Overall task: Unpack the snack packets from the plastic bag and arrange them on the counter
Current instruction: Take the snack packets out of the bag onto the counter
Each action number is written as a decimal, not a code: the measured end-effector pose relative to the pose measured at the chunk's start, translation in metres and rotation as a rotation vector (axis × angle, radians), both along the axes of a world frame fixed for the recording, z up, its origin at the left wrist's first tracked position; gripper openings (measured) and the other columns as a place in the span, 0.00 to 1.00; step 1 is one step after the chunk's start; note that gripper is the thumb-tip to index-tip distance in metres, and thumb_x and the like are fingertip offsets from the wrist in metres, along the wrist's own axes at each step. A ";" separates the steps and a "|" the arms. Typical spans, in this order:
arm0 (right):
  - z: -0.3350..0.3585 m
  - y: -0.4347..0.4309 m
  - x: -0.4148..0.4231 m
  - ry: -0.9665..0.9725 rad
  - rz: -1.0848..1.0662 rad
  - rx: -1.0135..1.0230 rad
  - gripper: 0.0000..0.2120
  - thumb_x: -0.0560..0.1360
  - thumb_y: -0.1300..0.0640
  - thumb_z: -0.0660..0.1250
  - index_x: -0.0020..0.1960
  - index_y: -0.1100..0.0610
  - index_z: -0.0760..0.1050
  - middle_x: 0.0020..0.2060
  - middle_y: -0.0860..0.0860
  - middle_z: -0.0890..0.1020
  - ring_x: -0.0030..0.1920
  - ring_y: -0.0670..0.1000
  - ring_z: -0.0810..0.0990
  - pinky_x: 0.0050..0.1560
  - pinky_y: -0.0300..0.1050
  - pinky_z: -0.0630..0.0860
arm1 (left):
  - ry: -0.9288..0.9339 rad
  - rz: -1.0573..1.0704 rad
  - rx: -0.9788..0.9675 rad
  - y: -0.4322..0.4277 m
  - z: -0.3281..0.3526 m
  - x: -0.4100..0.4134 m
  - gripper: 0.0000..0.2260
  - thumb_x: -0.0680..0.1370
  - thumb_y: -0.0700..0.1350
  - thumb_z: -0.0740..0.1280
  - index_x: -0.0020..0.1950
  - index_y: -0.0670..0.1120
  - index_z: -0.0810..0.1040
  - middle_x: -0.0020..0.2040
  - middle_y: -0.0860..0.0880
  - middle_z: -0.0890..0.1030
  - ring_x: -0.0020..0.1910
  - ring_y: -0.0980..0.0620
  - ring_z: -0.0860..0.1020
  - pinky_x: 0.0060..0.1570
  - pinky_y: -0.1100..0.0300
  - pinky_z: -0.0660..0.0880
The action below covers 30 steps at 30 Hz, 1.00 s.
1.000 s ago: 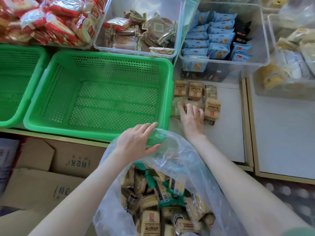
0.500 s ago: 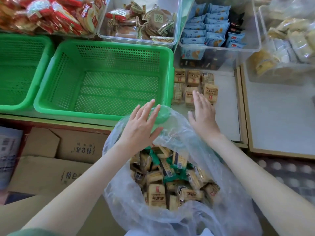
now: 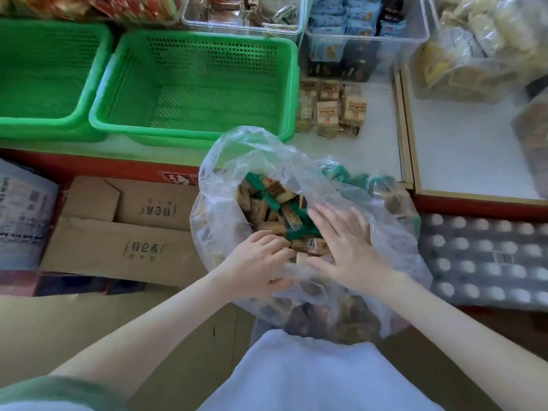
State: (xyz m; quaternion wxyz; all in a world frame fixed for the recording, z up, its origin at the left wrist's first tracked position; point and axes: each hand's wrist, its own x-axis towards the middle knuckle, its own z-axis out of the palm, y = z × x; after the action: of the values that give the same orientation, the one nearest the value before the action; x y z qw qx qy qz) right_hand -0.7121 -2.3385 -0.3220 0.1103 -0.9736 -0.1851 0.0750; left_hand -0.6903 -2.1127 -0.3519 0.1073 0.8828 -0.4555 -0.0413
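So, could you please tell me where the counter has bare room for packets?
Free: the white counter between the laid-out packets and the wooden divider, and in front of them; also the white section beyond the divider. Crowded: green baskets left, clear tubs behind.

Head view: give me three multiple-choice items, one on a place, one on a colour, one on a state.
1. Where do the unpacked snack packets lie? A. in a clear tub B. on the white counter C. on a cardboard box
2. What colour is the empty mesh basket beside them? A. blue B. red C. green
3. How is the right hand? A. open, fingers spread, at the plastic bag B. a fist C. out of view
Answers: B, they lie in rows right of the basket; C, its walls are green; A, its fingers are straight.
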 end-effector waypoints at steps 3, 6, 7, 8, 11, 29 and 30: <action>-0.009 0.000 -0.029 0.035 0.075 -0.060 0.35 0.77 0.37 0.54 0.77 0.57 0.56 0.74 0.53 0.63 0.75 0.50 0.53 0.72 0.53 0.39 | -0.030 0.004 0.061 -0.001 -0.012 -0.028 0.28 0.72 0.66 0.61 0.56 0.44 0.81 0.54 0.47 0.82 0.53 0.47 0.80 0.58 0.51 0.75; -0.023 -0.004 -0.050 0.145 0.024 -0.062 0.32 0.81 0.41 0.53 0.78 0.56 0.51 0.77 0.50 0.56 0.77 0.49 0.49 0.73 0.50 0.36 | -0.077 0.040 0.145 -0.001 -0.024 -0.048 0.28 0.67 0.56 0.74 0.59 0.40 0.78 0.56 0.43 0.80 0.55 0.44 0.79 0.59 0.48 0.75; -0.027 -0.005 -0.056 0.141 0.009 -0.068 0.31 0.81 0.43 0.54 0.78 0.57 0.52 0.77 0.51 0.57 0.77 0.50 0.50 0.73 0.51 0.37 | -0.121 0.063 0.152 -0.001 -0.029 -0.054 0.25 0.67 0.48 0.73 0.60 0.38 0.78 0.57 0.42 0.80 0.55 0.43 0.79 0.59 0.48 0.75; -0.031 -0.007 -0.063 0.134 0.005 -0.080 0.30 0.81 0.45 0.55 0.78 0.57 0.53 0.76 0.52 0.58 0.76 0.51 0.52 0.73 0.52 0.39 | -0.169 0.084 0.139 -0.003 -0.033 -0.058 0.21 0.69 0.42 0.69 0.60 0.38 0.78 0.57 0.41 0.80 0.55 0.42 0.79 0.60 0.47 0.75; -0.038 -0.012 -0.082 0.065 -0.019 -0.059 0.29 0.77 0.54 0.66 0.74 0.62 0.62 0.68 0.58 0.70 0.69 0.59 0.67 0.68 0.52 0.50 | -0.268 0.122 0.046 -0.006 -0.032 -0.067 0.15 0.73 0.36 0.57 0.54 0.37 0.80 0.52 0.41 0.80 0.51 0.42 0.80 0.58 0.49 0.74; -0.035 0.005 -0.016 -0.062 -0.013 -0.280 0.30 0.73 0.71 0.61 0.74 0.63 0.59 0.64 0.58 0.73 0.64 0.58 0.69 0.62 0.48 0.65 | -0.116 0.025 -0.063 0.009 -0.006 -0.039 0.17 0.82 0.54 0.56 0.59 0.44 0.77 0.58 0.47 0.79 0.56 0.46 0.77 0.62 0.53 0.67; -0.036 0.008 -0.010 -0.057 0.014 -0.349 0.27 0.73 0.71 0.61 0.71 0.62 0.62 0.62 0.57 0.74 0.63 0.57 0.69 0.61 0.48 0.64 | -0.126 0.038 -0.083 0.010 -0.005 -0.031 0.17 0.82 0.53 0.56 0.59 0.43 0.77 0.57 0.46 0.79 0.56 0.46 0.77 0.61 0.52 0.68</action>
State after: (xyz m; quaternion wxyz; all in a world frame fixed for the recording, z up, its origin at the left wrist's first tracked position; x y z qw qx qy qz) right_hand -0.7223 -2.3310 -0.3581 -0.0661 -0.9784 -0.1792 0.0790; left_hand -0.7214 -2.1029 -0.3573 0.1157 0.8869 -0.4458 0.0351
